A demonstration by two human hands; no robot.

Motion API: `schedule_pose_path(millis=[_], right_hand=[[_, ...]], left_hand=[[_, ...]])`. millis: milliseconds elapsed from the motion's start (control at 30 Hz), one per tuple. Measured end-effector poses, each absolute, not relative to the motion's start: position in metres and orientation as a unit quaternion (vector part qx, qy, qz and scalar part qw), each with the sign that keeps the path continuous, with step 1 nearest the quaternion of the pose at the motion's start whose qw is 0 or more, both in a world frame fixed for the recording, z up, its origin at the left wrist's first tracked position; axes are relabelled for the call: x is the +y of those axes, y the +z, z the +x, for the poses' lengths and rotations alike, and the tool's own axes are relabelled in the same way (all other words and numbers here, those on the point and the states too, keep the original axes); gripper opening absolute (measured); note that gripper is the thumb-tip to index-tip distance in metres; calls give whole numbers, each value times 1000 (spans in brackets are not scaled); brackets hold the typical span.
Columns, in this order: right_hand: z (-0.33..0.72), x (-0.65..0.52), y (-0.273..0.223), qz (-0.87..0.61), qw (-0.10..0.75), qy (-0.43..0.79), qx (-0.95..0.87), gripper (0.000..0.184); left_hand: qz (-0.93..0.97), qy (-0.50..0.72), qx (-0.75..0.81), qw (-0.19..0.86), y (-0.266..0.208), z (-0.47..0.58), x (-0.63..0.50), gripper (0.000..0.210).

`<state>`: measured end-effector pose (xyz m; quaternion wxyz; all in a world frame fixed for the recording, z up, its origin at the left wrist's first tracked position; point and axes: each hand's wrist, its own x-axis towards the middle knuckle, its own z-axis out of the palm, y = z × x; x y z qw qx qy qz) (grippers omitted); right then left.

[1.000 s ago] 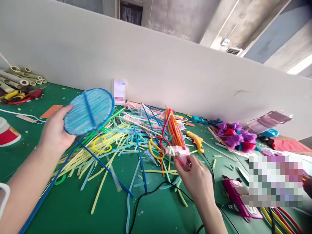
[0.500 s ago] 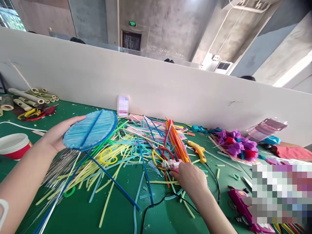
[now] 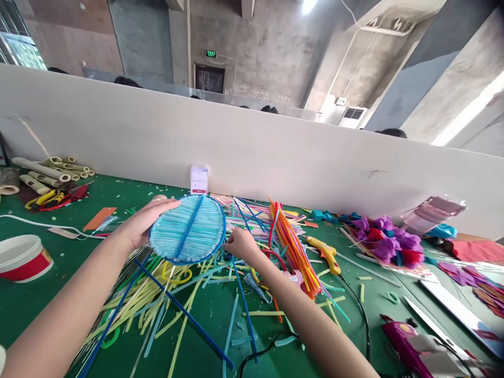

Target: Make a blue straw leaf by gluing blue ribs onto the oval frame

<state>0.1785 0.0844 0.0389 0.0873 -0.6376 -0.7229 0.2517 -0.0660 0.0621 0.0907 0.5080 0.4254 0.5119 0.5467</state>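
Note:
A round blue disc (image 3: 173, 236) of fuzzy pipe-cleaner-like strips, with a darker blue rim and centre bar, is held up facing me. My left hand (image 3: 147, 223) grips its left edge, thumb side hidden behind it. My right hand (image 3: 242, 244) is at the disc's right rim with its fingers pinched together; whatever is between the fingertips is too small to make out. Below the disc, yellow strips (image 3: 136, 302) and dark blue strips (image 3: 192, 320) lie across the table. A pink object (image 3: 294, 278) rests beside my right forearm, partly covered by it.
Orange strips (image 3: 291, 241) are bundled to the right, beside a yellow glue gun (image 3: 325, 254) with a black cord. A paper cup (image 3: 25, 260) stands at left, bamboo pieces (image 3: 59, 170) behind it. A phone (image 3: 199, 179) leans on the white partition (image 3: 252, 147). Scissors (image 3: 429, 320) lie at right.
My right hand has left the pink object and moved up and left to the disc's rim. My left hand has brought the disc right and turned it more face-on.

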Motion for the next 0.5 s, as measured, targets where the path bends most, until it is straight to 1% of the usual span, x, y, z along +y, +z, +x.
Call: schedule_pose_path(millis=[100,200,267,333,367,400,500], right_hand=[[204,87,63,-625,189,297,-697,23],[233,78,108,-603,338,295,-659,31],[247,65,138,-582,410,295,-637,35],[253,52,161,-536,494,316,-608,35],[254,47,169,-513,506,334,-608,34],[254,45,173,-493,501,353,-618,32],[251,56,176,-470,440,411,-645,26]], left_hand=[[414,536,505,536,91,-63,64,37],[414,536,507,533,96,-54,67,31],[423,541,505,523,100,-44,69,25],[427,547,502,516,101,-35,71,22],[428,551,500,513,102,-31,72,22],[427,554,499,511,101,-28,73,23],[417,559,508,505,98,-25,75,30]])
